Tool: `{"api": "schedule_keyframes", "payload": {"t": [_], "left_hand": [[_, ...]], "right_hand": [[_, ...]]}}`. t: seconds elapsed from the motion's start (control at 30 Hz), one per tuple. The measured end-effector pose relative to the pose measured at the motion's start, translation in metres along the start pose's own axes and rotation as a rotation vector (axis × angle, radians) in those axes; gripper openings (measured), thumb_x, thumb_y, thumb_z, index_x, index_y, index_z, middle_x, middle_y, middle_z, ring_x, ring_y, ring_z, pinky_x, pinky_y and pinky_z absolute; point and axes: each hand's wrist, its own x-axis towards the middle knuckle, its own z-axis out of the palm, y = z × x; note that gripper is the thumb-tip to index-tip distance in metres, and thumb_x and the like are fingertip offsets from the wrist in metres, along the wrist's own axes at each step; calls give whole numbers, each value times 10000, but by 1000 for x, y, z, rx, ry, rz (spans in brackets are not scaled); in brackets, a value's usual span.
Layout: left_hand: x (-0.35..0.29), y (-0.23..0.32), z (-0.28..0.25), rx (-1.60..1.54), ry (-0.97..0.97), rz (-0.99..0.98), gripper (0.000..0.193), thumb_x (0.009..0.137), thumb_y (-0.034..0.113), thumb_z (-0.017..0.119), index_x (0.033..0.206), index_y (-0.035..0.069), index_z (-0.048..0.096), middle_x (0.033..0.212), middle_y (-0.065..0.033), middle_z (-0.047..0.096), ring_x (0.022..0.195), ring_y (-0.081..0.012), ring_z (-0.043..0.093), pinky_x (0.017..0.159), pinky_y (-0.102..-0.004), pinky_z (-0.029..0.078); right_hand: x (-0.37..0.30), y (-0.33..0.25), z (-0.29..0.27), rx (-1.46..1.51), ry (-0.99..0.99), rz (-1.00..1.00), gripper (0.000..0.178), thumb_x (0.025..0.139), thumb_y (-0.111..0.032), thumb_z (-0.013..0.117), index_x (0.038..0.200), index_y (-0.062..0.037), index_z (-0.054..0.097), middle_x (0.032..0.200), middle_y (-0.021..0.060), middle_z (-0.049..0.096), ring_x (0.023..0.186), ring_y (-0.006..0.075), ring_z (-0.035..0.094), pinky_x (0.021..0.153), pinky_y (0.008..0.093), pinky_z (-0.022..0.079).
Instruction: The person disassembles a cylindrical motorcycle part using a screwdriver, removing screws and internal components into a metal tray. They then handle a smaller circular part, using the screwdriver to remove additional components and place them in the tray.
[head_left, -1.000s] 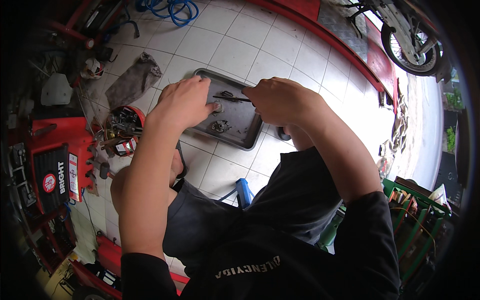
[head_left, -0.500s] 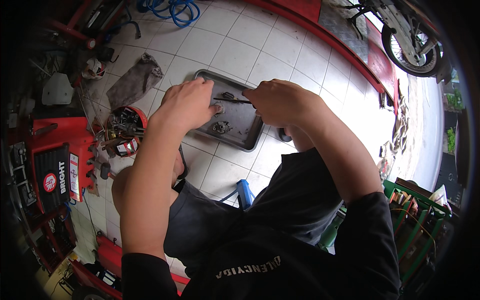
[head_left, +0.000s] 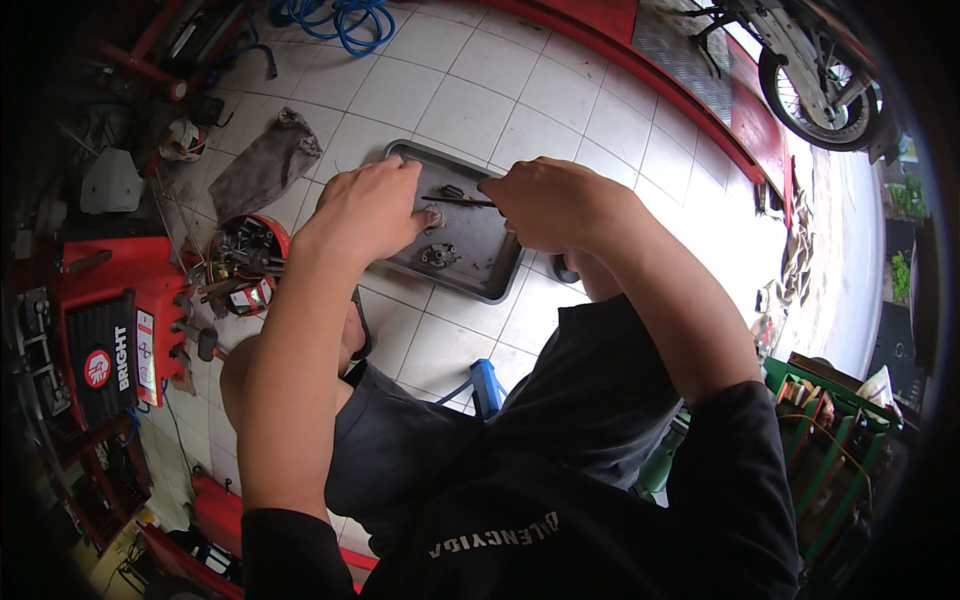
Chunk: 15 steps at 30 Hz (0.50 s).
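Observation:
Over the grey metal tray [head_left: 484, 290] on the floor, both my hands are close together. My right hand [head_left: 545, 205] is closed on a thin dark rod-shaped tool [head_left: 462, 201], which points left across the tray. My left hand [head_left: 372, 210] is at the tray's left side with fingers curled and thumb reaching inward. Its thumb tip is by a small pale part, and what the fingers hold is hidden beneath the hand. A round metal part [head_left: 438, 256] with a hole lies in the tray below the thumb. A small dark part [head_left: 452, 191] lies just beyond the rod.
A grey rag [head_left: 262, 165] lies on the white tiles, left of the tray. Nearer stands a red bowl [head_left: 283, 238] of tools and parts. A blue stand [head_left: 487, 385] is between my legs. A blue hose [head_left: 340, 25] lies far off; a motorcycle wheel [head_left: 820, 95] is far right.

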Motion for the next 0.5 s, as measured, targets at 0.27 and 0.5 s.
{"api": "schedule_keyframes", "payload": {"t": [0.27,0.5], "left_hand": [[8,-21,-33,-1597,-111,383,1016,929,832,300,1473,-10,465,1479,-226,522,1313,-376,559,1086,-501,454],[-5,-30,-52,-2190,-171,721,1154,888,883,253,1587,-34,217,1624,-286,259,1464,-479,321,1175,-575,326]], "right_hand": [[2,1,1,12,-4,-11,322,825,-49,650,1146,-32,662,985,151,743,978,306,736,810,422,605],[15,13,17,-20,16,-4,294,814,-60,666,1107,-33,659,1009,157,729,1010,299,721,818,423,585]]}}
